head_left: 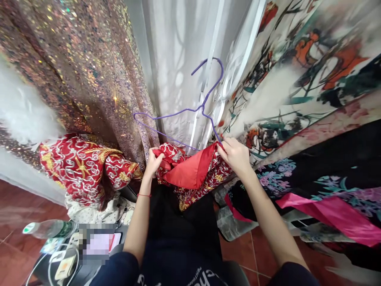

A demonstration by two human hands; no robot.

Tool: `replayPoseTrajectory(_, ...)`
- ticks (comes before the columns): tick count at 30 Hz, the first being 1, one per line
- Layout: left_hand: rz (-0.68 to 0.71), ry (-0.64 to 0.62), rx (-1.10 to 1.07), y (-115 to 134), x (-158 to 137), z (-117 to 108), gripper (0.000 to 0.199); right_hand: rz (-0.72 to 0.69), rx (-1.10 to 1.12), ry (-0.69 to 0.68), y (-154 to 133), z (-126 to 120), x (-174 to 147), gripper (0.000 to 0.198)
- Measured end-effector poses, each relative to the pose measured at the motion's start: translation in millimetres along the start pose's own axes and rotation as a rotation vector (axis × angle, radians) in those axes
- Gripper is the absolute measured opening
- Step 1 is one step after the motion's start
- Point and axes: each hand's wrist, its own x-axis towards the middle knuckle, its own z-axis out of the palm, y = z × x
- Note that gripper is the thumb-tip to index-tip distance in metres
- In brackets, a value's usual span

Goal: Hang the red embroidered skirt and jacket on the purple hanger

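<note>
A red garment (190, 172) with gold and silver embroidery and a smooth red lining lies across my lap, stretched between my two hands. My left hand (153, 162) is closed on its left edge. My right hand (235, 155) pinches the upper right edge, where the right end of a purple wire hanger (184, 109) meets the cloth. The hanger's hook points up and away from me, and its left arm rises free above the fabric. Part of its lower bar passes behind the garment.
Another red embroidered garment (80, 167) is heaped at the left. Below it are a plastic bottle (53, 228), a phone (99, 243) and a white cable. A sequined cloth (98, 67) hangs at the left, and patterned fabrics (312, 67) hang at the right.
</note>
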Motion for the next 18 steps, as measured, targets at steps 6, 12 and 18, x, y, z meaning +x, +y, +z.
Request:
replayPoseTrajectory(6, -0.180, -0.043, -0.145, -37, -27, -15, 0.047, -0.083, -0.101, 0.019, 0, -6, -3, 0.032)
replayPoseTrajectory(12, -0.250, -0.088, -0.520, -26, -62, -9, 0.052, -0.098, -0.143, -0.008, 5, -11, -8, 0.031)
replayPoseTrajectory(18, -0.287, 0.097, -0.807, 37, 5, 14, 0.029, -0.128, -0.161, 0.004, 13, -36, -19, 0.028)
